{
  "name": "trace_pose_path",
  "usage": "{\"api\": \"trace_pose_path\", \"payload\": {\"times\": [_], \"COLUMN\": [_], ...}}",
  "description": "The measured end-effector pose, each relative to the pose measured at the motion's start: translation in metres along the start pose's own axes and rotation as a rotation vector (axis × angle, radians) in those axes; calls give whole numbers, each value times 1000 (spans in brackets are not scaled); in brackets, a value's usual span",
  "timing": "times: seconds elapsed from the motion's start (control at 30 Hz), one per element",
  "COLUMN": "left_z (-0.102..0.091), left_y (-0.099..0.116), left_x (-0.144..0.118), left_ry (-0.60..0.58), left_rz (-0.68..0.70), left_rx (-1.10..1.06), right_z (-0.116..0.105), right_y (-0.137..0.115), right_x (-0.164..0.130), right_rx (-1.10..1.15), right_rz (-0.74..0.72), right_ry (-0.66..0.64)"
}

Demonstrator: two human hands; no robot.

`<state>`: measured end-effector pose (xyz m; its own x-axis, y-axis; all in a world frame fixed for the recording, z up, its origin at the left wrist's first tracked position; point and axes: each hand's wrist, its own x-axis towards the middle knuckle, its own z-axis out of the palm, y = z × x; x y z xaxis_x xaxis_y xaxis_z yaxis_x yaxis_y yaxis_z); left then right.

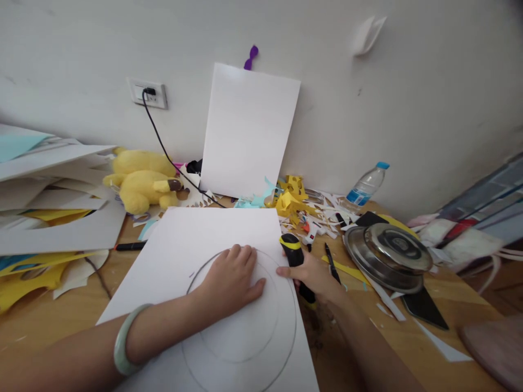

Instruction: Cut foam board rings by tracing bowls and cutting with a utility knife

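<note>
Clock positions taken from the middle of the drawn circles, 12 pointing at the wall.

Writing: the bottle point(363, 188), between 1 and 2 o'clock, has a blue cap and a blue label; its print is too small to read.

Work piece: white sheet point(180, 239), flat on the wooden table point(461, 288), directly in front of the person, near edge cut off by the frame. Bears two grey hand-drawn circles point(296, 318), one inside the other, the outer line darker in places. A short stray mark lies outside the outer line at about 10 o'clock.

Left hand point(232, 277): palm down on the sheet, near 12 o'clock within the circles; fingers close together and extended, thumb spread toward 1 o'clock. Pale green bangle point(122, 343) on that forearm.

Right hand point(312, 272): at 2 o'clock, wrapped round a black-and-yellow tool point(291, 247) beside the sheet's edge, thumb over the sheet. Tool's lower part partly hidden.

Surroundings: upright white board point(251, 130) at 12; yellow plush toy point(143, 188) between 10 and 11; metal dish point(388, 256) between 2 and 3.
</note>
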<state>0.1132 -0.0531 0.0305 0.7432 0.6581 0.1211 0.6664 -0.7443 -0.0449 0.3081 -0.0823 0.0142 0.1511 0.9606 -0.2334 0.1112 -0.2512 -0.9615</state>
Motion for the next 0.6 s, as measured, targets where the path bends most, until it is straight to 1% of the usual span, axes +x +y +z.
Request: {"api": "trace_pose_path", "payload": {"times": [0.07,0.13,0.23,0.3,0.37,0.43,0.5,0.53,0.57,0.6], "left_z": [-1,-2,-6,-9,-14,-20,-24,-25,-25,-24], "left_y": [-6,-13,-27,-37,-48,-60,-74,-81,-88,-94], "left_x": [3,7,16,21,26,30,31,32,32,32], "left_ry": [59,86,69,41,-24,-135,-248,-348,-421,-443], "left_rz": [-19,-19,-1,-25,-111,-216,-212,-211,-224,-249], "left_rx": [-29,-78,-198,-326,-500,-660,-740,-813,-893,-993], "right_z": [1,2,4,6,8,10,10,10,9,9], "right_y": [-1,-2,-4,-3,-2,0,1,1,2,2], "right_x": [0,0,-1,-1,0,1,3,4,4,5], "right_rx": [83,160,294,345,350,334,322,318,317,314], "right_rz": [33,48,78,93,99,103,102,100,101,105], "right_ry": [-5,-30,-99,-112,-86,-45,-17,-11,-9,-8]}}
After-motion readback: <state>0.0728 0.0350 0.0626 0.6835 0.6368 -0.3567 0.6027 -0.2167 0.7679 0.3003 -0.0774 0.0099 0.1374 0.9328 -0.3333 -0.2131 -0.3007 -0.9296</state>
